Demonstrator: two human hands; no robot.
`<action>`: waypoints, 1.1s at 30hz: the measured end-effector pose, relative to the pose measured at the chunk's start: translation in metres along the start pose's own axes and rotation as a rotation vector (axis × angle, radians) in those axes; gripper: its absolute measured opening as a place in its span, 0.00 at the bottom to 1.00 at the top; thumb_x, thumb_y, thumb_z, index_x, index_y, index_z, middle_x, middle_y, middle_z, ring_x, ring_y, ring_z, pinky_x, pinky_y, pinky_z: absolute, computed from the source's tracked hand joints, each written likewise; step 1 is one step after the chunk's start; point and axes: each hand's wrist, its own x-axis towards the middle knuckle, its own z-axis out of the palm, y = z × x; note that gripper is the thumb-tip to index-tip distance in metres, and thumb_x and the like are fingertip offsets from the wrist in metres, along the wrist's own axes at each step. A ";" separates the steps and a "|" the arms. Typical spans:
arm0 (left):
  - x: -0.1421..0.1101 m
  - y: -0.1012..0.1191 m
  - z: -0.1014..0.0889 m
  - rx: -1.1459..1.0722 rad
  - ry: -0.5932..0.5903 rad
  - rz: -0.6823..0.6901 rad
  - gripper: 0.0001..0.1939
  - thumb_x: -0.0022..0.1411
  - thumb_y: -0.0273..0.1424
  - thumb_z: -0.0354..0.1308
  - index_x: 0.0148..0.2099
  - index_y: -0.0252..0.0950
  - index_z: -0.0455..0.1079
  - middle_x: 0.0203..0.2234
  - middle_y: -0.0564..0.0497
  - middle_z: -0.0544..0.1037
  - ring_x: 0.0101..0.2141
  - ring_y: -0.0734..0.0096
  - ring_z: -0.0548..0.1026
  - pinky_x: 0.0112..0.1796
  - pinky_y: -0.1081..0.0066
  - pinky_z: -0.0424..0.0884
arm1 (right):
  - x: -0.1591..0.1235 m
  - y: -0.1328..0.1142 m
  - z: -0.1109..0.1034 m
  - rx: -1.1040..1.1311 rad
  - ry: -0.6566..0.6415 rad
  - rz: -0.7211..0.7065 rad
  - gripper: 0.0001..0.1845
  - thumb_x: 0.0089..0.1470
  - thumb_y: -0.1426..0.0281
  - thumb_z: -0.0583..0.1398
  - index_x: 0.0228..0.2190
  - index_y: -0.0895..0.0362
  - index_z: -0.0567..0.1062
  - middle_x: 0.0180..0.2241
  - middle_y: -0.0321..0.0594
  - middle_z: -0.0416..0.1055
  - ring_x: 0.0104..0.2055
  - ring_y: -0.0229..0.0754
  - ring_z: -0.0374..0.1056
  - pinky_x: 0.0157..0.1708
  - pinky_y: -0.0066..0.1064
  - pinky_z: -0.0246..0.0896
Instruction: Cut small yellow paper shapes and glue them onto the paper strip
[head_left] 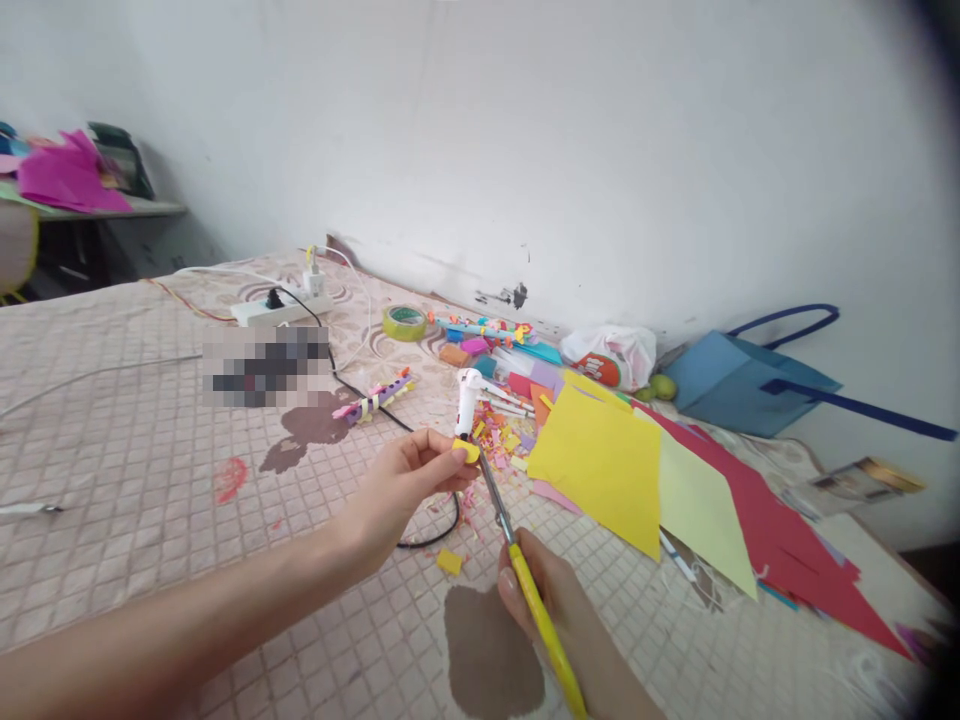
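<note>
My left hand [409,475] pinches a small yellow foam piece [466,452] between thumb and fingertips. My right hand [551,585] is closed round a pair of scissors with yellow handles [544,625]; the metal blades [495,495] point up at the yellow piece, their tips beside its right edge. Whether the blades touch the piece I cannot tell. Just behind it stands a white glue gun [468,400], its black cord curling over the table. Another small yellow piece [449,562] lies below my left hand.
Colourful scraps [499,440] lie behind the scissors. To the right are yellow sheets [600,465], red sheets [780,520] and a blue bag [750,385]. Farther back lie a tape roll [404,322], a decorated purple stick [375,398] and a power strip [281,310] with cords.
</note>
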 end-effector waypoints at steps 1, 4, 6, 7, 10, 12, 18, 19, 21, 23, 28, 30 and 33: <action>0.000 -0.001 0.000 -0.014 0.006 0.001 0.10 0.54 0.34 0.61 0.31 0.33 0.66 0.26 0.52 0.77 0.30 0.76 0.73 0.37 0.73 0.68 | 0.000 0.000 0.001 0.000 0.003 0.001 0.12 0.51 0.61 0.54 0.25 0.55 0.59 0.20 0.30 0.58 0.22 0.34 0.54 0.22 0.25 0.49; 0.000 -0.002 0.001 -0.049 0.023 -0.007 0.09 0.53 0.33 0.61 0.31 0.33 0.67 0.26 0.53 0.77 0.30 0.77 0.73 0.38 0.74 0.68 | 0.001 0.000 0.002 -0.009 0.016 0.001 0.12 0.51 0.61 0.54 0.25 0.55 0.58 0.20 0.30 0.58 0.21 0.34 0.54 0.22 0.24 0.49; 0.000 -0.003 0.001 -0.065 0.028 -0.018 0.09 0.53 0.33 0.62 0.31 0.32 0.67 0.26 0.52 0.76 0.30 0.78 0.73 0.38 0.74 0.68 | 0.001 0.000 0.002 -0.022 0.016 0.000 0.13 0.51 0.60 0.54 0.25 0.55 0.58 0.20 0.30 0.58 0.21 0.34 0.54 0.22 0.24 0.49; 0.000 -0.003 0.002 -0.069 0.030 -0.021 0.09 0.53 0.33 0.62 0.31 0.32 0.67 0.26 0.52 0.76 0.30 0.78 0.73 0.38 0.74 0.68 | 0.001 0.000 0.002 -0.030 0.015 0.000 0.13 0.52 0.60 0.54 0.25 0.55 0.58 0.20 0.30 0.58 0.21 0.34 0.54 0.21 0.25 0.49; 0.001 -0.004 0.002 -0.067 0.029 -0.021 0.09 0.53 0.33 0.62 0.31 0.32 0.67 0.27 0.52 0.76 0.30 0.78 0.73 0.38 0.74 0.68 | 0.001 0.001 0.001 -0.043 0.003 -0.001 0.14 0.53 0.59 0.52 0.25 0.55 0.58 0.20 0.30 0.56 0.21 0.33 0.52 0.21 0.25 0.48; 0.000 -0.005 0.002 -0.065 0.025 -0.019 0.09 0.53 0.33 0.62 0.31 0.32 0.67 0.26 0.53 0.76 0.29 0.78 0.72 0.38 0.74 0.68 | 0.001 0.003 0.001 -0.050 -0.004 -0.002 0.14 0.53 0.59 0.52 0.25 0.55 0.57 0.20 0.30 0.56 0.21 0.33 0.51 0.21 0.25 0.47; -0.001 -0.005 0.002 -0.074 0.031 -0.028 0.09 0.53 0.33 0.62 0.31 0.32 0.67 0.27 0.52 0.76 0.30 0.78 0.73 0.38 0.73 0.68 | 0.001 0.005 0.001 -0.038 -0.007 -0.008 0.14 0.53 0.59 0.52 0.26 0.55 0.58 0.20 0.30 0.56 0.21 0.33 0.51 0.21 0.24 0.47; -0.001 -0.005 0.002 -0.075 0.030 -0.028 0.09 0.53 0.33 0.62 0.31 0.32 0.67 0.27 0.52 0.76 0.30 0.78 0.73 0.38 0.73 0.68 | 0.001 0.005 0.001 -0.034 -0.007 -0.006 0.13 0.53 0.59 0.52 0.25 0.55 0.58 0.20 0.30 0.56 0.21 0.33 0.51 0.21 0.24 0.47; 0.000 -0.005 0.002 -0.076 0.029 -0.028 0.09 0.53 0.33 0.61 0.31 0.32 0.67 0.27 0.52 0.76 0.30 0.78 0.73 0.38 0.74 0.68 | 0.001 0.005 0.001 -0.026 -0.005 -0.005 0.14 0.53 0.58 0.52 0.25 0.55 0.58 0.20 0.29 0.55 0.21 0.33 0.51 0.21 0.24 0.47; 0.000 -0.005 0.002 -0.073 0.030 -0.029 0.09 0.53 0.33 0.61 0.31 0.32 0.67 0.27 0.52 0.76 0.29 0.78 0.72 0.38 0.74 0.68 | 0.002 0.006 0.001 -0.018 -0.010 0.000 0.15 0.52 0.58 0.52 0.24 0.55 0.58 0.20 0.29 0.55 0.21 0.33 0.52 0.20 0.24 0.47; -0.001 -0.005 0.002 -0.054 0.040 -0.016 0.09 0.54 0.33 0.61 0.31 0.32 0.67 0.26 0.52 0.76 0.29 0.78 0.72 0.38 0.73 0.68 | 0.001 0.006 0.001 -0.032 -0.016 -0.003 0.14 0.52 0.59 0.53 0.24 0.55 0.58 0.20 0.30 0.56 0.21 0.33 0.52 0.21 0.24 0.47; -0.001 -0.004 0.002 -0.058 0.037 -0.014 0.09 0.54 0.33 0.61 0.30 0.32 0.67 0.26 0.53 0.75 0.29 0.78 0.72 0.38 0.73 0.68 | 0.000 0.004 0.002 -0.042 0.003 0.003 0.13 0.53 0.59 0.52 0.24 0.55 0.58 0.19 0.30 0.55 0.21 0.33 0.52 0.21 0.25 0.47; -0.001 -0.004 0.002 -0.073 0.030 -0.024 0.09 0.53 0.32 0.61 0.30 0.32 0.66 0.26 0.53 0.75 0.29 0.78 0.72 0.37 0.74 0.68 | 0.000 0.001 0.002 -0.047 0.019 0.010 0.14 0.53 0.60 0.52 0.24 0.55 0.58 0.19 0.29 0.55 0.21 0.33 0.51 0.20 0.24 0.47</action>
